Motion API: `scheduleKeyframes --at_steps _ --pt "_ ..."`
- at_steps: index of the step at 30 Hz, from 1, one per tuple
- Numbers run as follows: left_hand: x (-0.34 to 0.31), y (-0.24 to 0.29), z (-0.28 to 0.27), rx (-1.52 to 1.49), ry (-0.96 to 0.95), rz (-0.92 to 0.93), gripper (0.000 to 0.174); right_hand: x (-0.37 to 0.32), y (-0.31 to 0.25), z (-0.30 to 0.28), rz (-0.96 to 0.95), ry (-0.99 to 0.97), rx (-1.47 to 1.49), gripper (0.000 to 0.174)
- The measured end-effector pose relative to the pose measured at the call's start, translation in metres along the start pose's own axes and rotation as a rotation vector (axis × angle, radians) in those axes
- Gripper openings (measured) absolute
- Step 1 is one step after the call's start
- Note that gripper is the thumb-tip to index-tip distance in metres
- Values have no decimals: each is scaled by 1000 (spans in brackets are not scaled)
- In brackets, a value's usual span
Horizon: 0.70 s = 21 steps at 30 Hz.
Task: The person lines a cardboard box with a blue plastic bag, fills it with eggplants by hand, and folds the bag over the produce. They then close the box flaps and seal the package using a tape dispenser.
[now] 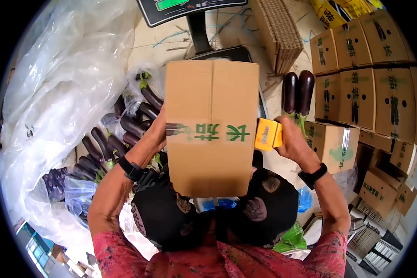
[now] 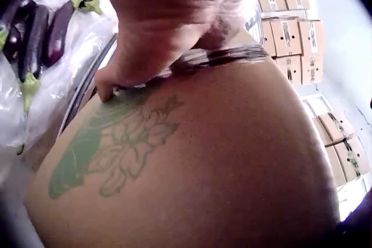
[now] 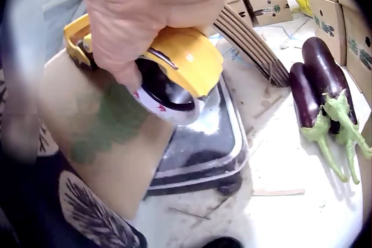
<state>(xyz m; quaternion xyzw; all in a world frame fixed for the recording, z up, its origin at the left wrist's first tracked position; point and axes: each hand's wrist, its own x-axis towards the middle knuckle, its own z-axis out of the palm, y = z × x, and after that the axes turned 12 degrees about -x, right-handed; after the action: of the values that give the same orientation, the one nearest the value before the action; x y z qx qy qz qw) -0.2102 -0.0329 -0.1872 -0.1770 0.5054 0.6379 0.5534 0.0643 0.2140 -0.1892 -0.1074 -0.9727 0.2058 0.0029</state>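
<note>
A closed brown carton point(image 1: 212, 97) with green printed characters stands in front of the person, between the knees. Clear tape runs across its middle. My left hand point(image 2: 174, 21) rests against the carton's left side, over a strip of tape; most of its fingers are hidden. On the other side, my right hand point(image 1: 292, 139) grips a yellow tape dispenser point(image 1: 268, 134) close beside the carton. The right wrist view shows the dispenser's tape roll point(image 3: 168, 100) under the hand, near a green print on the carton's side.
A scale point(image 1: 197, 28) stands beyond the carton. Many eggplants point(image 1: 132, 125) and plastic sheeting point(image 1: 65, 69) lie at left. Two eggplants point(image 1: 299, 92) lie at right, near flattened cardboard point(image 1: 275, 34) and stacked cartons point(image 1: 361, 92).
</note>
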Motion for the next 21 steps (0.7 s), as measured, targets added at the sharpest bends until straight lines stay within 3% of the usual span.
scheduleKeyframes --at_steps 3,4,8,11,12,18,21 --pt "21 -12 -7 -80 -281 -31 58 -12 -9 -25 9 -41 -76 47" --pt "25 -12 -14 -151 -337 -166 50 -19 -15 -36 17 -22 -68 47" --pt "71 -59 -5 -160 -328 -71 41 -18 -53 -86 130 -37 -131 45" --pt "100 -45 -10 30 -436 -130 42 -14 -76 -103 269 -159 -232 52" --pt "105 -33 -9 95 -477 -125 42 -7 -82 -104 231 -146 -254 53" --pt "56 9 -43 213 -263 220 67 65 -127 -90 108 -217 -316 55" --pt "7 27 -19 469 -303 419 69 114 -159 -79 40 -248 -317 59"
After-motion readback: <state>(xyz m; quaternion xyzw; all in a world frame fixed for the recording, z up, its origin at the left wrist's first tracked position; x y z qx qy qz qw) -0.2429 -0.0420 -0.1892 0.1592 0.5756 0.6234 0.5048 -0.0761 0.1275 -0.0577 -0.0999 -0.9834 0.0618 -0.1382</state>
